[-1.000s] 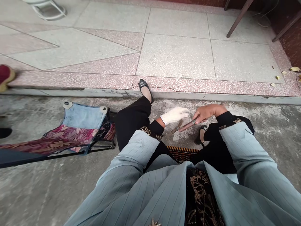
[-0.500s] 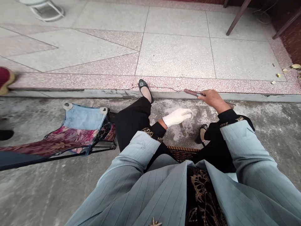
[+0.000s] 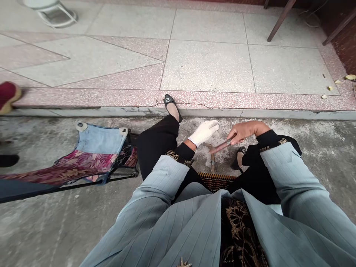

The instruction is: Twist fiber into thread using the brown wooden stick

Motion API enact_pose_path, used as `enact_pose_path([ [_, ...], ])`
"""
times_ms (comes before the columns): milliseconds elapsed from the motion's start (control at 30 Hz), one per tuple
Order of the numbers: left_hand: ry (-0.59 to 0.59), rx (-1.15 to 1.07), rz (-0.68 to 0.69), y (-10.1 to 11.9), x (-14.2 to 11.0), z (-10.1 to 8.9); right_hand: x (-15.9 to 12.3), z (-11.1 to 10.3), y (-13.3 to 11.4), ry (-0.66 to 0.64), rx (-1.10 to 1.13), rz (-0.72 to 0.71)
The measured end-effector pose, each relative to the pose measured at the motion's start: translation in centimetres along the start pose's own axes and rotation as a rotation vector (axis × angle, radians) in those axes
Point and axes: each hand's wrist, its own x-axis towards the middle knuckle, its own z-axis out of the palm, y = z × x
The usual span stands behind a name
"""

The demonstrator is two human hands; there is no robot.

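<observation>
My left hand [image 3: 206,132], in a white knitted glove, is in front of me with its fingers curled together. What they hold, if anything, is too small to make out. My bare right hand [image 3: 246,132] grips a reddish-brown stick-like tool [image 3: 221,147] with a grey band near the fingers. The tool slants down to the left, and its far end overlaps a brown, worn, branch-like piece [image 3: 213,163] below my left hand. Whether the two touch, I cannot tell. A woven seat edge [image 3: 217,181] shows between my legs.
A raised tiled step [image 3: 205,66] runs across ahead, with my left shoe [image 3: 172,107] on its edge. To the left stands a folding fabric chair [image 3: 101,139]. Another person's red shoe [image 3: 8,96] is at far left. A white stool [image 3: 54,15] stands farther back.
My right hand has come down and left, swinging the brown tool from above the step edge to the branch-like piece. My left hand has moved slightly up and left.
</observation>
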Motion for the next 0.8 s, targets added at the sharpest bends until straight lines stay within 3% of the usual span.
enact_pose_path([
  [100,0.012,-0.056,-0.035,-0.6,0.3,0.7,-1.3,-0.7,0.1,0.308,0.155,-0.148],
  [200,-0.078,-0.082,0.004,-0.7,0.2,1.4,-1.8,-1.0,0.3,0.586,0.239,-0.155],
  [367,-0.208,-0.025,0.097,-0.4,0.0,1.9,-1.0,-0.9,1.0,0.727,0.172,-0.049],
  [500,-0.247,0.045,0.126,0.0,-0.1,1.9,-0.1,-1.1,1.4,0.828,-0.086,0.149],
  [567,-0.254,0.118,0.150,0.2,-0.2,1.9,0.5,-1.0,1.3,0.801,-0.241,0.269],
  [667,-0.264,0.198,0.152,0.3,-0.4,1.8,1.6,-0.6,1.0,0.592,-0.416,0.383],
  [800,-0.283,0.145,0.189,-0.2,-0.4,1.2,2.3,0.1,0.6,0.249,-0.361,0.339],
])
